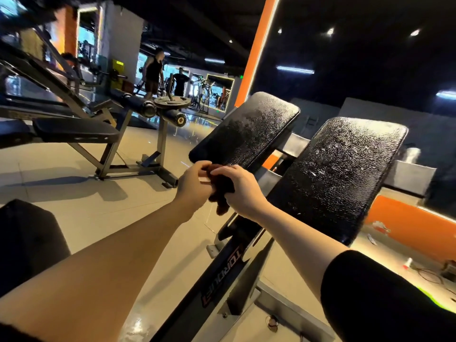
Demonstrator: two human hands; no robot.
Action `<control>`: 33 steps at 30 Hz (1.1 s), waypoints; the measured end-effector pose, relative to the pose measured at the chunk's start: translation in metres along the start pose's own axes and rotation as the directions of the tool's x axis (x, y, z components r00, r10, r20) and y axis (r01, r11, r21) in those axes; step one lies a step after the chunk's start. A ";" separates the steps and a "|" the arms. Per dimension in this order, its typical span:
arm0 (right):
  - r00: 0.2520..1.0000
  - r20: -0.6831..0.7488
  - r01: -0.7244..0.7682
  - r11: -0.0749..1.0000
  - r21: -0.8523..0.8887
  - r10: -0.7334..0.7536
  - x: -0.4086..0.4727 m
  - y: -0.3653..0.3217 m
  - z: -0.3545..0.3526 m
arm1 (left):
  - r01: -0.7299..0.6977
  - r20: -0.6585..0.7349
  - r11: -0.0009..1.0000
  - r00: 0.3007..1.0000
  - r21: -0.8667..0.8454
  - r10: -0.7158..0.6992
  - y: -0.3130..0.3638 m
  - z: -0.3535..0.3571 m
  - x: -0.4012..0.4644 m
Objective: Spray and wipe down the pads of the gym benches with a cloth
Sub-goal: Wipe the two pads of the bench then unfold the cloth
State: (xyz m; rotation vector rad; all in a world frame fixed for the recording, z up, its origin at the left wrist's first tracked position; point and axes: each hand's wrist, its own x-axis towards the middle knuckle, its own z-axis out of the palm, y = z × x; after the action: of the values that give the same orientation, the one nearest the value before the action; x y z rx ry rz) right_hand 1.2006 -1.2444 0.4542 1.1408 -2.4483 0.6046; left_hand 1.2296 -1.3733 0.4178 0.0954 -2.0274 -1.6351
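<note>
The left hand (193, 185) is curling its fingers around the near side of a dark brown crumpled cloth (219, 191), pinching one edge of it. The cloth is hanging bunched between the two hands, a loose tail drooping below them, in the air just short of the pads. The right hand (240, 191) is gripping the other side from above, knuckles up, fingers folded over the wad.

Just beyond the hands, the left black padded rectangular vinyl pad (246, 129) is tilting up and away, its surface beaded with spray droplets. To the right of the right hand, the right black padded vinyl pad (338, 174) is sitting parallel to it, likewise wet all over. Both appear sprayed and not yet wiped.

The step in hand seems to be readying the cloth. To do it well, the hands should be folding the bundle into a flat face rather than leaving it balled, so more fabric is meeting the vinyl. One hand should then be pressing it flat and drawing long overlapping strokes from the far end toward the near end, so the liquid is not being pushed back over cleaned vinyl.
</note>
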 end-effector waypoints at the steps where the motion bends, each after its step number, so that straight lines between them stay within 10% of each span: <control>1: 0.997 -0.067 -0.042 0.995 0.093 0.048 0.001 -0.001 -0.011 | -0.006 -0.001 0.997 1.000 -0.073 0.006 0.009 0.001 0.000; 4: 0.953 -0.253 -0.107 0.967 0.233 0.167 0.004 -0.005 -0.052 | -0.024 0.042 0.965 0.998 -0.262 0.036 0.042 0.017 -0.001; 8: 0.898 -0.426 -0.124 0.992 -0.001 0.112 -0.008 0.002 -0.112 | -0.029 0.183 0.915 0.977 -0.402 0.112 0.086 0.053 -0.013; 12: 0.808 -0.562 -0.298 0.945 -0.131 0.177 -0.030 0.031 -0.159 | -0.120 0.369 0.958 0.905 -0.259 0.213 0.099 0.092 -0.033; 15: 0.865 -0.396 -0.438 0.849 -0.296 0.308 -0.049 0.049 -0.160 | -0.288 0.325 0.952 0.915 0.107 0.240 0.083 0.111 -0.045; 20: 1.000 -0.013 -0.012 0.641 -0.768 0.003 -0.066 0.064 -0.133 | -0.349 0.202 0.920 0.928 0.181 0.312 0.070 0.116 -0.053; 28: 0.960 -0.257 -0.252 0.735 -0.629 0.110 -0.043 0.113 -0.200 | -0.374 0.212 0.913 0.917 0.163 0.338 0.068 0.117 -0.054; 33: 0.968 0.196 0.240 0.802 -0.547 -0.155 -0.071 0.076 -0.135 | -0.302 0.185 0.936 0.945 0.183 0.269 0.067 0.120 -0.049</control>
State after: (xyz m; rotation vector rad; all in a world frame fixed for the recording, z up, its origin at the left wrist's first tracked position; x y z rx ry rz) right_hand 1.2045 -1.0853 0.5157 1.1778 -2.3259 -0.2797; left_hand 1.2366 -1.2311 0.4476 -0.2527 -2.2068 -1.2807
